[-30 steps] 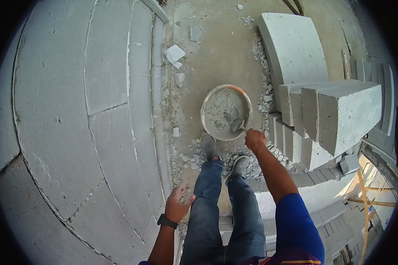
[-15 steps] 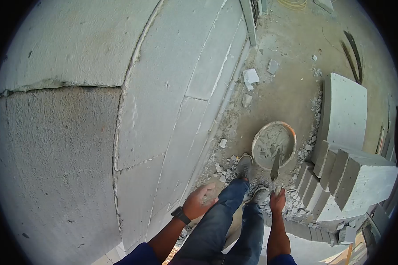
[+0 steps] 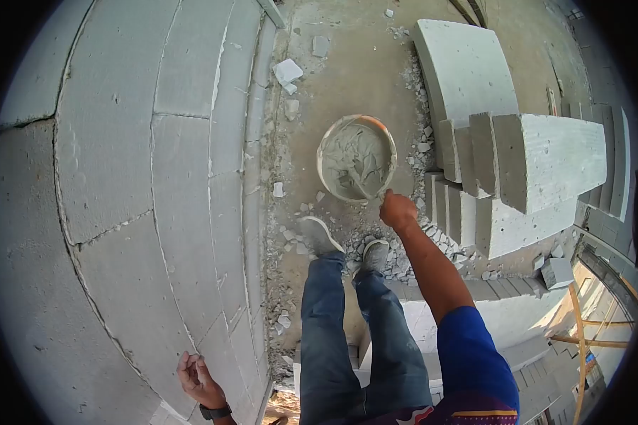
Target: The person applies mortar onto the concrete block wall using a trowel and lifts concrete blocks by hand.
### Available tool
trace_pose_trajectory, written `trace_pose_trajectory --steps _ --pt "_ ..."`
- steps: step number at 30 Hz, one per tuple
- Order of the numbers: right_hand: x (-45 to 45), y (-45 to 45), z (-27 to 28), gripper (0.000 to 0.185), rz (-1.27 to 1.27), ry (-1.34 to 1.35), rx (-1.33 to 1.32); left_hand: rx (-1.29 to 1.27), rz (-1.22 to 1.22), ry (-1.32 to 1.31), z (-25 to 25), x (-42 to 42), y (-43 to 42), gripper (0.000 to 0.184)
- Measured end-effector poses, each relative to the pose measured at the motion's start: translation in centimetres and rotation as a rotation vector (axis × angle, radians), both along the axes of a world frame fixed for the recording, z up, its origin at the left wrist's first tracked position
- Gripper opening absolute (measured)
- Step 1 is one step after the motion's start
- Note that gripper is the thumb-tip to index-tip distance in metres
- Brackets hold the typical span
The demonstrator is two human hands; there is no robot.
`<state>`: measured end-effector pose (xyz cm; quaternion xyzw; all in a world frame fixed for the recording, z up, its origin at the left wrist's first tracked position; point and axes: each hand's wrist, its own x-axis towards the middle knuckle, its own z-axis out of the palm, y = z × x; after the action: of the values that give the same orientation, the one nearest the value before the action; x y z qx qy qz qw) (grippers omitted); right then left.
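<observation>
My right hand (image 3: 398,210) is closed around the handle of a trowel (image 3: 362,187), at the near rim of a round bucket (image 3: 322,173). The trowel's blade dips into the grey mortar (image 3: 358,150) inside; the handle is mostly hidden by my fist. Beside the block wall (image 3: 184,248), low on the left, my left hand (image 3: 197,377) has loosely bent fingers with gaps between them. Nothing shows in that hand, and I cannot tell whether it touches the wall.
Large pale blocks (image 3: 556,159) are stacked to the right of the bucket. Broken rubble (image 3: 397,263) lies around my shoes (image 3: 376,255), and block pieces (image 3: 288,71) lie along the wall's foot. Wooden poles (image 3: 581,347) stand at the lower right.
The view has shifted rightward. My right hand has moved forward to the bucket, bringing the trowel's blade down into the mortar. My left hand has moved from near my knee toward the wall.
</observation>
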<state>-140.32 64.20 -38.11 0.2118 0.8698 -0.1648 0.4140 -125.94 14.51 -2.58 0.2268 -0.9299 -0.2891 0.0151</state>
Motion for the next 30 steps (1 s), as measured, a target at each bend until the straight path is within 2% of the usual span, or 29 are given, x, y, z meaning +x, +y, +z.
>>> trace_pose_trajectory --steps 2,4,6,8,9,11,12,15,16,19,22,25,28,30 --pt "-2.3 0.2 -0.9 0.035 0.062 0.011 0.052 0.235 0.096 -0.007 -4.4 0.5 2.1 0.039" --pt "-4.0 -0.1 -1.3 0.029 0.199 -0.023 0.03 0.313 0.089 -0.109 -8.6 -0.5 5.8 0.045" --pt "-5.1 -0.9 -2.1 0.026 0.282 -0.028 0.017 0.392 0.009 -0.192 -11.4 -1.6 9.7 0.052" --pt "-5.3 -2.1 -3.2 0.024 0.295 -0.031 -0.003 0.38 -0.186 -0.225 -12.9 -2.1 12.0 0.058" --pt "-5.2 -2.1 -3.4 0.025 0.228 -0.117 -0.088 0.353 -0.267 -0.258 -13.2 -1.7 12.5 0.059" --pt "-6.7 -0.5 -3.6 0.029 0.093 -0.262 -0.254 0.431 -0.216 -0.27 -13.8 0.5 11.8 0.059" --pt "-6.2 0.3 -5.1 0.034 0.027 -0.261 -0.327 0.467 -0.185 -0.269 -14.0 1.7 11.3 0.06" --pt "-3.6 0.5 -4.9 0.029 -0.23 -0.239 -0.496 0.49 -0.021 -0.32 -15.4 4.9 8.7 0.059" --pt "-2.2 0.4 -5.1 0.025 -0.323 -0.222 -0.565 0.461 0.002 -0.415 -15.3 4.8 8.3 0.061" --pt "0.7 -0.1 -6.6 0.027 -0.411 -0.161 -0.611 0.512 0.104 -0.395 -16.4 4.1 8.0 0.063" --pt "4.4 -2.3 -10.0 0.024 -0.6 -0.094 -0.746 0.485 -0.008 -0.274 -16.0 1.8 8.9 0.065" --pt "6.4 -4.6 -13.1 0.019 -0.827 -0.068 -0.844 0.506 0.033 -0.254 -16.9 1.4 9.6 0.066" --pt "8.2 -6.6 -14.0 0.015 -0.942 -0.012 -0.972 0.473 -0.05 -0.294 -19.3 0.7 11.3 0.07" --pt "9.4 -7.7 -13.9 0.012 -0.914 0.051 -0.993 0.493 -0.084 -0.334 -20.3 0.1 12.6 0.072"
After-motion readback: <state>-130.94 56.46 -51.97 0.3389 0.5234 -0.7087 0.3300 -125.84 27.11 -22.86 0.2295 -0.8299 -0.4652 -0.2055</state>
